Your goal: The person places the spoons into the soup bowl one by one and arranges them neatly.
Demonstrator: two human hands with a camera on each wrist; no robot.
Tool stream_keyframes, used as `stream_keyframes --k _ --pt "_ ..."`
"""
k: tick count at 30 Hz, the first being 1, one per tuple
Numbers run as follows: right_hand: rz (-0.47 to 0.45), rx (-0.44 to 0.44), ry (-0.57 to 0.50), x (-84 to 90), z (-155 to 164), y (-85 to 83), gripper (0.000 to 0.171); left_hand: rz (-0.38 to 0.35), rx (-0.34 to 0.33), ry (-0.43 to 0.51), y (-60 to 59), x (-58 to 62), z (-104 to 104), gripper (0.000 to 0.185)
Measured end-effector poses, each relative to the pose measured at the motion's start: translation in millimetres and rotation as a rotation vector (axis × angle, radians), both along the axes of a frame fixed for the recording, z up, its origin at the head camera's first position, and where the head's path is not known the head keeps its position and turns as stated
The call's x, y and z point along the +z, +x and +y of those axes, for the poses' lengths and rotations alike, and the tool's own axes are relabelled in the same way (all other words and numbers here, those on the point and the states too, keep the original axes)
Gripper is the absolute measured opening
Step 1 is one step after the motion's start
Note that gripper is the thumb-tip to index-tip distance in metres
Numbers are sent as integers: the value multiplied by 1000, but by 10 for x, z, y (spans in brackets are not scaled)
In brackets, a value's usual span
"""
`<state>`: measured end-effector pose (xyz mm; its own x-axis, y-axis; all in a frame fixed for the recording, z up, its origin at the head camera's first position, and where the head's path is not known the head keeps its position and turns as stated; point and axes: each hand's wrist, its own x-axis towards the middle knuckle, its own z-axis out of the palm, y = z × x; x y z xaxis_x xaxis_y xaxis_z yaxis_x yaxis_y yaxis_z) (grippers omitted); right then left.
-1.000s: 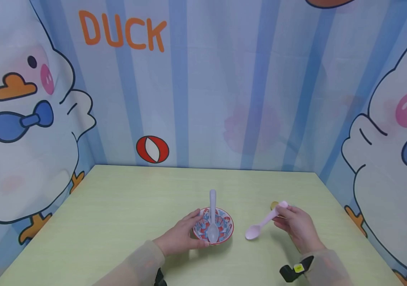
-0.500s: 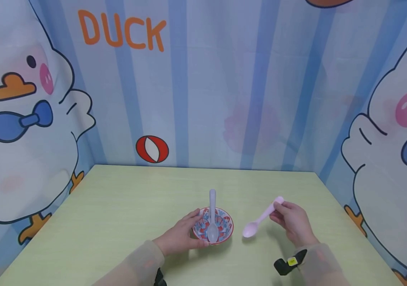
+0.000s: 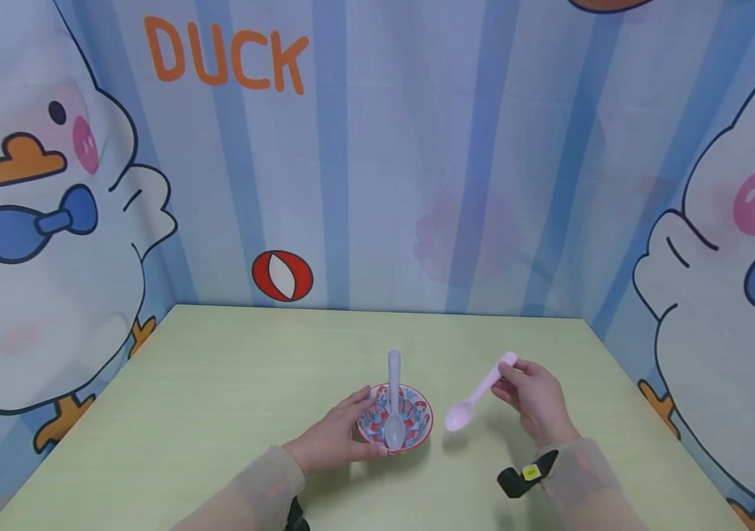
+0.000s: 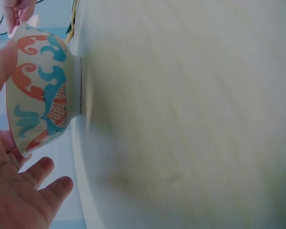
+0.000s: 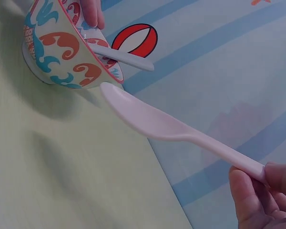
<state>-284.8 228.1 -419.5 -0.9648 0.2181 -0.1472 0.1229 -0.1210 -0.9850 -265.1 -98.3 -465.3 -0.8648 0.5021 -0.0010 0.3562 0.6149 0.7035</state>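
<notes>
A small bowl (image 3: pixel 419 413) with red and blue patterns stands on the table. My left hand (image 3: pixel 334 436) holds it, thumb at the near rim and fingers at the far left rim. Inside the bowl leans a pale lilac spoon (image 3: pixel 394 391), its handle jutting past the far rim. To the right, my right hand (image 3: pixel 537 402) pinches a pink spoon (image 3: pixel 460 415) near the handle's end. In the right wrist view that pink spoon (image 5: pixel 152 119) hangs above the table, its bowl end pointing toward the patterned bowl (image 5: pixel 62 52). A gap separates the two in the head view.
The light wooden table (image 3: pixel 231 369) runs back to a striped blue curtain (image 3: pixel 377 162) printed with ducks and a red ball. A black strap device (image 3: pixel 525 476) sits on the right wrist.
My right hand has moved left and away from me, lifting the pink spoon. A yellow patch beside its fingers one second ago no longer shows. My left hand and the bowl stay put.
</notes>
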Motion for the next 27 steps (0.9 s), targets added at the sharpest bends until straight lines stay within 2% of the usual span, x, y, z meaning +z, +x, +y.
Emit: stream_keyframes --k 7,15,22,27 --pt "3 -22 -34 65 -65 -54 46 -11 4 -8 -1 2 -5 90" --pt "32 4 -93 130 -201 -109 41 -1 -1 -4 -4 -3 -5 89" --pt "31 21 -85 161 -371 -151 38 -6 4 -10 -13 -10 -8 90" --pt "-2 24 -59 147 -479 -180 36 -7 2 -6 -17 -9 -8 90"
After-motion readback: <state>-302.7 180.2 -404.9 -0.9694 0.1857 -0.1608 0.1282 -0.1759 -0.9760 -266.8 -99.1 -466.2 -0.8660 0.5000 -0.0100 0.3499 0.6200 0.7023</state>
